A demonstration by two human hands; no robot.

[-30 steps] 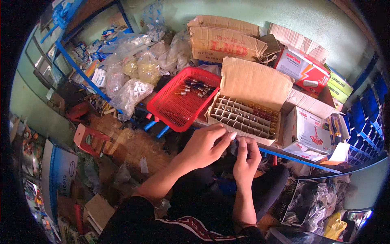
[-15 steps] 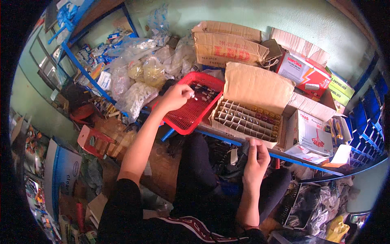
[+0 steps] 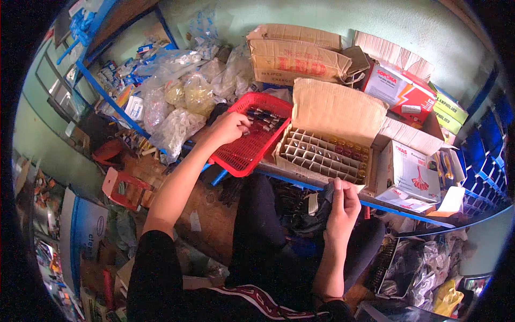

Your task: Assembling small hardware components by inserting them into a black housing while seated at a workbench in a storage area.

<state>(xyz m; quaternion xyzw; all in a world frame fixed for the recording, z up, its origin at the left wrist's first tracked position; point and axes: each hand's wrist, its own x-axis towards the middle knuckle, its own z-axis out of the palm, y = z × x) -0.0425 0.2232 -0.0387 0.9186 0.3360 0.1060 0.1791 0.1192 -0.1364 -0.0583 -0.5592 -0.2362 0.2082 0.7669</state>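
Observation:
Over the red plastic basket [image 3: 248, 161], my left hand [image 3: 230, 127] is closed, its fingertips low among small dark and silvery pieces [image 3: 265, 119] inside. Whatever it grips, if anything, is hidden by the fingers. My right hand [image 3: 343, 206] is closed in a pinch at the front edge of the open cardboard carton [image 3: 339, 107]. A dark grey cloth [image 3: 316, 209] hangs from its fingertips, above my lap. Inside the carton, a card divider grid [image 3: 314, 156] has yellowish and dark red round pieces [image 3: 348, 152] in its right-hand cells; a few left cells hold small pale items.
Clear plastic bags [image 3: 182, 118] crowd the left of the blue-framed bench [image 3: 289, 182]. Behind stands a brown carton [image 3: 300, 61]. To the right are a red box [image 3: 399, 91] and a white box [image 3: 410, 174]. A red stool [image 3: 126, 188] stands on the floor.
My left hand has lowered toward the pieces in the basket; the small pale item seen at its fingertips no longer shows. My right hand has shifted slightly right, still pinching the cloth.

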